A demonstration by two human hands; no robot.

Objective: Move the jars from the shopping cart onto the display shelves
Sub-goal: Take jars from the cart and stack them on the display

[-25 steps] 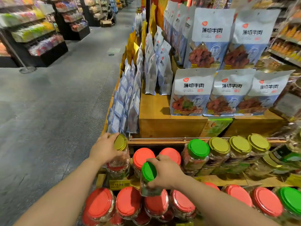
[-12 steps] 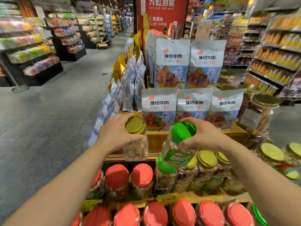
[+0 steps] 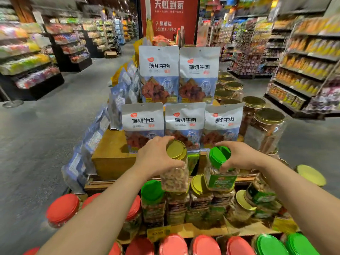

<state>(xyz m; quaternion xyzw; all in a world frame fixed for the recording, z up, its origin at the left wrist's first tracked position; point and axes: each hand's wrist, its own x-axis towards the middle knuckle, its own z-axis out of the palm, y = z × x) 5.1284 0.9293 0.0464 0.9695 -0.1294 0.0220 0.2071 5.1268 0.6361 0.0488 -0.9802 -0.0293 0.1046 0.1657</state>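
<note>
Your left hand (image 3: 156, 156) grips the gold-lid jar (image 3: 175, 168), your right hand (image 3: 237, 156) grips the green-lid jar (image 3: 219, 168), both above the shelf jars (image 3: 198, 201)

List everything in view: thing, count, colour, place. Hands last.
Gold-lidded clear plastic jar of nuts: one, held up at centre.
Green-lidded clear plastic jar: one, green label, held up right of it.
Red-lidded jars: several, lower left and bottom row.
Green-lidded shelf jars: at least three, middle tier and bottom right.
Gold-lidded shelf jars: many, right side.
White-and-blue snack pouches: five facing, upper tiers.
Wooden display stand: one, brown, centre.
Left hand: grips gold-lidded jar.
Right hand: grips green-lidded jar.
</note>
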